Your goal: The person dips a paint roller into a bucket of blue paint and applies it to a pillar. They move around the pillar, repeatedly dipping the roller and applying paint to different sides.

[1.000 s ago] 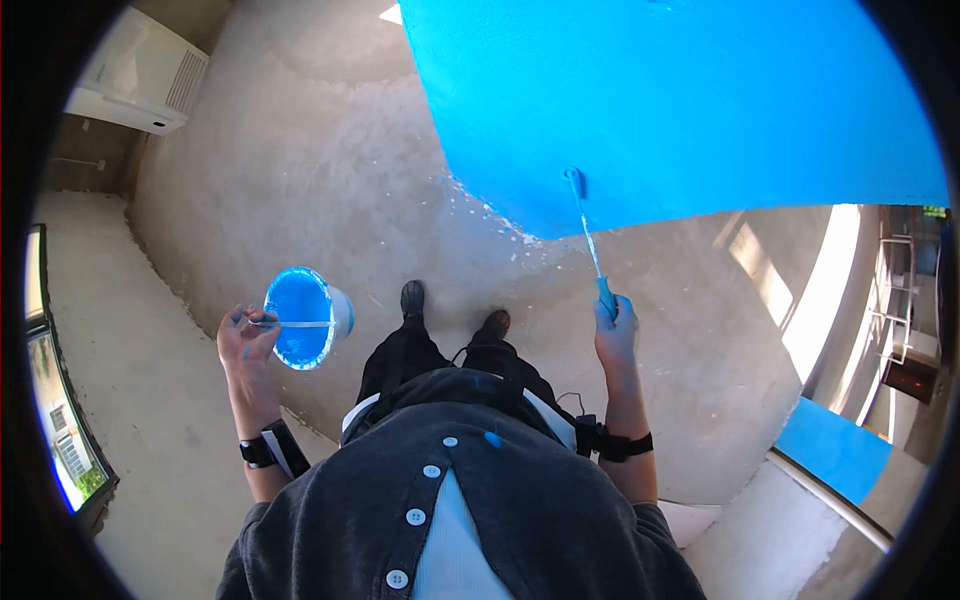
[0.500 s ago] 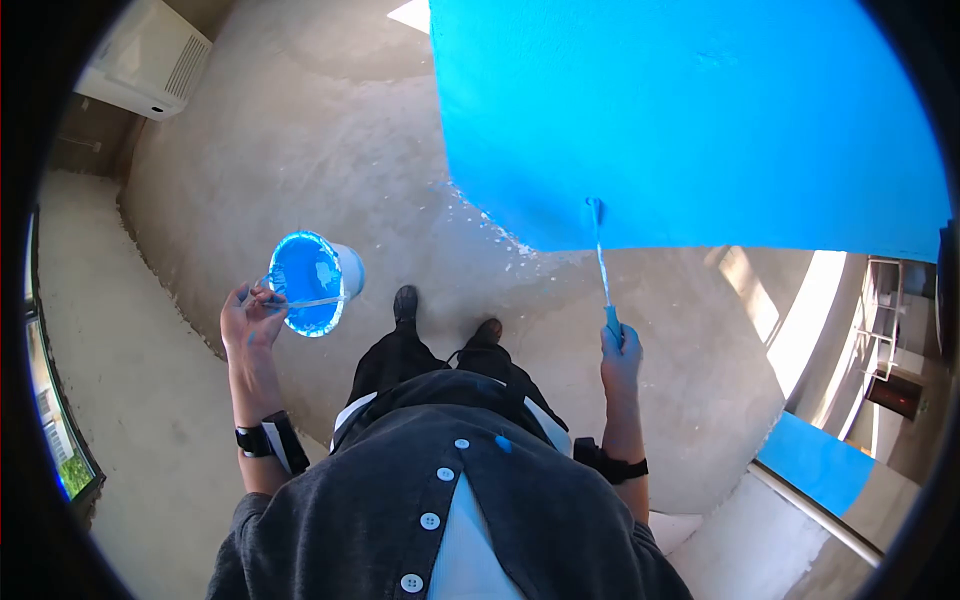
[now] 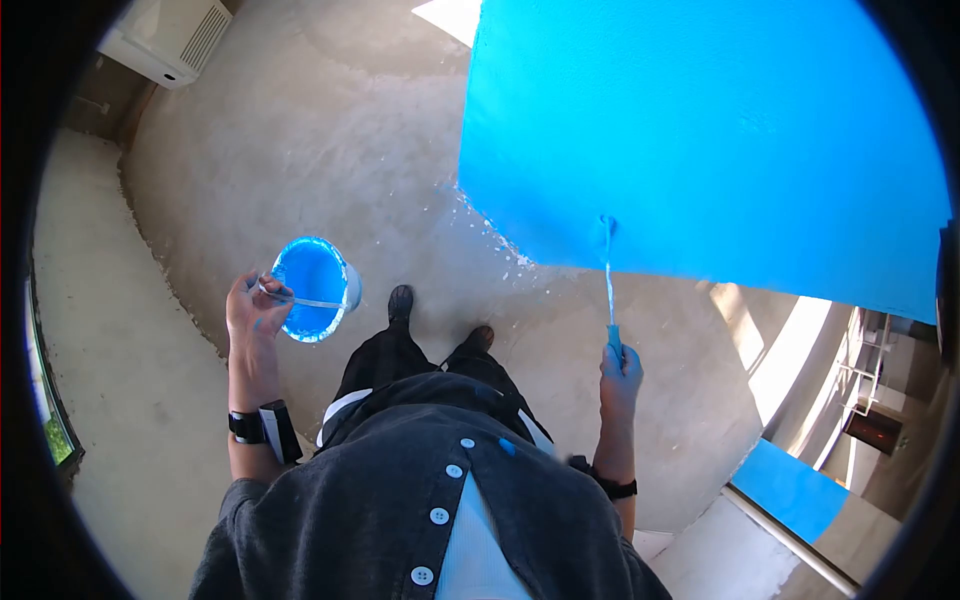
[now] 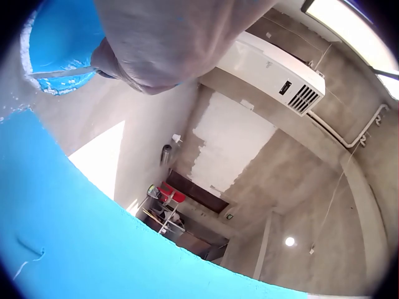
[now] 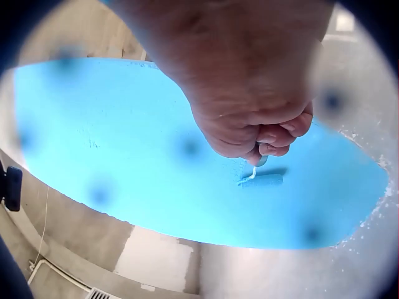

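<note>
My right hand (image 3: 620, 378) grips the blue handle of a paint roller (image 3: 609, 275), with the fingers wrapped round it. The roller's head lies against the bright blue painted wall (image 3: 720, 130), close to its lower edge. In the right wrist view, the roller (image 5: 267, 180) shows just beyond the curled fingers. On the other side, my left hand (image 3: 256, 310) holds the thin wire handle of a white paint bucket (image 3: 354, 288), which hangs tilted with blue paint inside. The left wrist view shows the same bucket (image 4: 65, 37) next to the hand, its rim crusted with paint.
Pale paint specks dot the grey floor (image 3: 300, 180) along the blue wall's base. An air conditioner (image 3: 180, 40) is at the upper left. A metal ladder or rack (image 3: 862, 370) stands at the far right. My dark shoes (image 3: 401, 303) are between bucket and roller.
The roller has slid to the right along the blue wall, staying near its lower edge. My head view has turned a little. The left hand keeps its hold on the bucket handle.
</note>
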{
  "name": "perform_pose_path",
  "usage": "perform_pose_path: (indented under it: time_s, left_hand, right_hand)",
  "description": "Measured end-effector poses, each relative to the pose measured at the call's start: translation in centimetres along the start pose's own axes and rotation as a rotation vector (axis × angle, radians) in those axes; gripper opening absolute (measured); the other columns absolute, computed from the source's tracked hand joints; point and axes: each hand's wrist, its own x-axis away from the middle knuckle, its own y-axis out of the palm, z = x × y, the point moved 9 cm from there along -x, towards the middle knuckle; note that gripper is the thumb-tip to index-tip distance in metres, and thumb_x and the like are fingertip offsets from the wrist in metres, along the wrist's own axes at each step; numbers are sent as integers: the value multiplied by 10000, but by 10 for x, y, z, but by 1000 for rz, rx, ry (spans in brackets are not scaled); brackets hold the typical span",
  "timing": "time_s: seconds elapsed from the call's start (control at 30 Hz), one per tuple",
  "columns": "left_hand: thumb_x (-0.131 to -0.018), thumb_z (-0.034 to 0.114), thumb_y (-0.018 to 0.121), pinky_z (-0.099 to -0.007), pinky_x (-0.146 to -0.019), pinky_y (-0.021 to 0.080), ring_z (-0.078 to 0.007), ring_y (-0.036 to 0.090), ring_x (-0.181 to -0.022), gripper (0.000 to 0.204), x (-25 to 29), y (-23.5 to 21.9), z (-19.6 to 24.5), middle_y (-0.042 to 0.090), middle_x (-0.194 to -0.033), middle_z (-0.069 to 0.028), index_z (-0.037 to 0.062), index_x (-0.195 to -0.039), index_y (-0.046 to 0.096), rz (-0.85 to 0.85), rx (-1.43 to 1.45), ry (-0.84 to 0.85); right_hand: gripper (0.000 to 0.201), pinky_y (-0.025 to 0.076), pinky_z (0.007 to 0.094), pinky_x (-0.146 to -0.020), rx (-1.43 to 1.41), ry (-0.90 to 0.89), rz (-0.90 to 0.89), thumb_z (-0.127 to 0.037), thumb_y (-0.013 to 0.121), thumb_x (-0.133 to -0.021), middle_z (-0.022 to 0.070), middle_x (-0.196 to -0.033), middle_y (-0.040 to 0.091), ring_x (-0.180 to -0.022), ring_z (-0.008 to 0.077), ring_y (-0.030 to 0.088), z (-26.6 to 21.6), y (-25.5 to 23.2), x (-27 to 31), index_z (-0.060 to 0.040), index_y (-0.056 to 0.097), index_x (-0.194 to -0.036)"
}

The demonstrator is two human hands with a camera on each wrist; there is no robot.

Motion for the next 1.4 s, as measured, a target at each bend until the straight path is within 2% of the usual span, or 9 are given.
perform_pose_path:
  time_s: [0.17,0.47,0.53,0.67,0.77,0.97,1.1,1.3,1.4]
  left_hand:
    - [-826,120,401,-292,-601,346,-131,419,-526,102,-6,-12,-4,422,-607,-42,38,-766,403,-6,25,-22]
    - [-819,134,416,-274,-525,367,-140,430,-493,120,-11,-14,0,440,-596,-42,34,-754,406,-76,32,29]
    - [-782,125,424,-282,-514,366,-126,421,-501,113,-6,-13,-4,410,-562,-25,62,-689,412,-45,17,-20]
    - [-771,144,435,-275,-495,368,-123,416,-475,139,-23,-13,-9,392,-527,-17,85,-648,407,-93,-12,-45]
    - [-774,147,423,-261,-464,358,-121,411,-461,142,-13,-5,-9,395,-539,-21,85,-649,398,-79,-30,-35]
    - [-784,145,407,-250,-437,358,-119,414,-456,126,18,9,-3,404,-556,-28,81,-679,381,-120,-52,-24]
    - [-780,136,415,-226,-429,367,-104,418,-449,119,-3,-6,-4,420,-557,-16,84,-677,386,-79,28,-105]
    - [-744,111,462,-183,-448,377,-87,449,-482,82,-8,4,-5,456,-578,2,94,-678,416,-202,9,-61]
    - [-734,129,477,-197,-473,380,-94,456,-501,81,-13,3,-5,459,-586,-1,95,-680,427,-185,8,-78]
  right_hand:
    - [160,316,191,-482,-73,141,123,-106,549,-795,-22,-635,453,-556,40,400,4,-56,42,23,520,-886]
    - [144,312,201,-467,-32,-259,-126,-128,539,-801,-17,-616,445,-528,43,375,-47,44,-13,11,519,-833]
    - [136,267,188,-368,-282,-36,-257,-128,547,-794,-25,-549,402,-417,41,354,-74,29,26,-46,453,-740]
    - [121,289,185,-366,-712,-31,-296,-137,538,-783,20,-574,437,-411,69,393,-101,-15,92,-54,450,-790]
    - [115,297,185,-381,-789,-253,-190,-144,519,-802,17,-575,440,-422,70,394,-114,-25,110,-58,442,-798]
    - [179,330,213,-393,-520,-328,211,-207,425,-870,19,-575,413,-421,87,392,-93,-42,129,-49,425,-787]
    - [152,332,198,-399,-661,-396,287,-192,414,-884,-6,-591,406,-446,55,386,-116,-54,122,-62,412,-806]
    - [233,325,223,-377,-800,-705,256,-294,414,-895,13,-596,414,-419,79,378,-252,-119,122,-66,428,-847]
    - [242,328,228,-372,-817,-666,221,-313,427,-888,12,-594,414,-417,81,376,-239,-107,107,-75,432,-846]
